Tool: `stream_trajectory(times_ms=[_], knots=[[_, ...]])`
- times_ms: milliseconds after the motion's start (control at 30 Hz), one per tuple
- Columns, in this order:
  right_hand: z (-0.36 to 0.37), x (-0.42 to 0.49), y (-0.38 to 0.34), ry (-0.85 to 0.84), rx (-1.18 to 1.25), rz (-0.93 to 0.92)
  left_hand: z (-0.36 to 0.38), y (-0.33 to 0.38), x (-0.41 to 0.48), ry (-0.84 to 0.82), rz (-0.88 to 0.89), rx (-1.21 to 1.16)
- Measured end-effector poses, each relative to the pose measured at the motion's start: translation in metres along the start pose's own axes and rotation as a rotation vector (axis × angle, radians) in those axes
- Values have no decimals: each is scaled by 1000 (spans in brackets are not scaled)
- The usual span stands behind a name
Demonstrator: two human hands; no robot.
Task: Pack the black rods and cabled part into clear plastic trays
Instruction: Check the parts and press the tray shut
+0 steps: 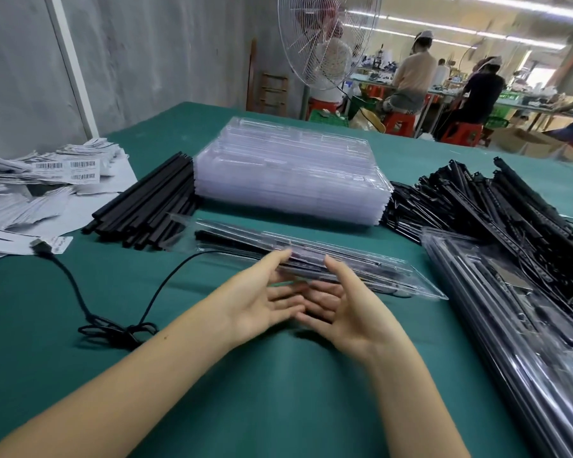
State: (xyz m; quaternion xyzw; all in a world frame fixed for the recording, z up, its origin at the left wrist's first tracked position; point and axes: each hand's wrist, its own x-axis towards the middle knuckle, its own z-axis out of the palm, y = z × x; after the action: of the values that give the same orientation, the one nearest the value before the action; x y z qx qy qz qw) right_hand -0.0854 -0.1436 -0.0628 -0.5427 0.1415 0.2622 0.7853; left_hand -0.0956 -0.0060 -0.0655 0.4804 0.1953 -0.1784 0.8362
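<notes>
A clear plastic tray (387, 271) with black rods inside lies tilted across the middle of the green table (245, 391). My left hand (262, 302) and my right hand (341, 312) meet at its near edge, palms turned up. Both thumbs press on top of the tray and the fingers reach under it. A black cable (80, 292) runs out of the tray's left part, loops on the table and ends in a USB plug (40, 247). The fingertips are blurred.
A stack of empty clear trays (288, 173) stands behind. Loose black rods (146, 203) lie left of it, and a heap of black cabled parts (497, 206) lies to the right. Packed trays (516, 319) are stacked at the right edge. Barcode labels (47, 180) cover the left.
</notes>
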Motion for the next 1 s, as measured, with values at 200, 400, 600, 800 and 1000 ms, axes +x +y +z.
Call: stream_trajectory(times_ms=[200, 400, 600, 800, 1000], knots=[[-14, -21, -4, 106, -594, -114, -19, -4, -8, -142, -154, 125], [-12, -28, -12, 222, -680, -325, -26, 3, -18, -121, -30, 731], [-23, -25, 5, 326, -907, -641, -56, 13, -13, 92, 953, 1534], [-41, -13, 5, 625, -1572, -792, -59, 7, -15, 31, 1214, 1674], [-61, -1, -19, 381, -1635, -617, -62, -3, -4, 0, 1026, 1778]])
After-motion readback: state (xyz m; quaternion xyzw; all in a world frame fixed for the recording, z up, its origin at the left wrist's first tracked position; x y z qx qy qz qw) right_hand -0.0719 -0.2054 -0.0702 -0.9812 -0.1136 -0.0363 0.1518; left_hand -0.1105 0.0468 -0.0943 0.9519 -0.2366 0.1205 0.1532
